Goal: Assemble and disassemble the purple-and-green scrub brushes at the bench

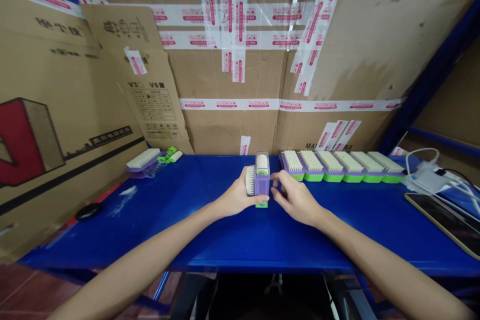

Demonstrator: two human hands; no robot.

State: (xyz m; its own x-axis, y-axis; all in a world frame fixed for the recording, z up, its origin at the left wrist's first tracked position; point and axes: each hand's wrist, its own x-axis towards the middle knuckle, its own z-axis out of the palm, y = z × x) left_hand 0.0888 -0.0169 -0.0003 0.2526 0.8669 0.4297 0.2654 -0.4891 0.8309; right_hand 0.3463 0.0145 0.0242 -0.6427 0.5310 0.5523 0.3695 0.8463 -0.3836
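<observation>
A purple and green scrubbing brush with cream bristles stands upright above the middle of the blue table. My left hand is closed around it, with the bristles facing the palm and the thumb across the lower front. A cream, rounded part shows under a clear cover at the brush's top end. Close by the brush's right side is my right hand, its fingers bent and the thumb apart from the index finger. Nothing shows between them. Whether the fingertips touch the brush, I cannot tell.
Several similar brushes lie bristles up in a row at the back right. More purple brush parts and green pieces are at the back left. A phone and white cables lie right. Cardboard walls the table.
</observation>
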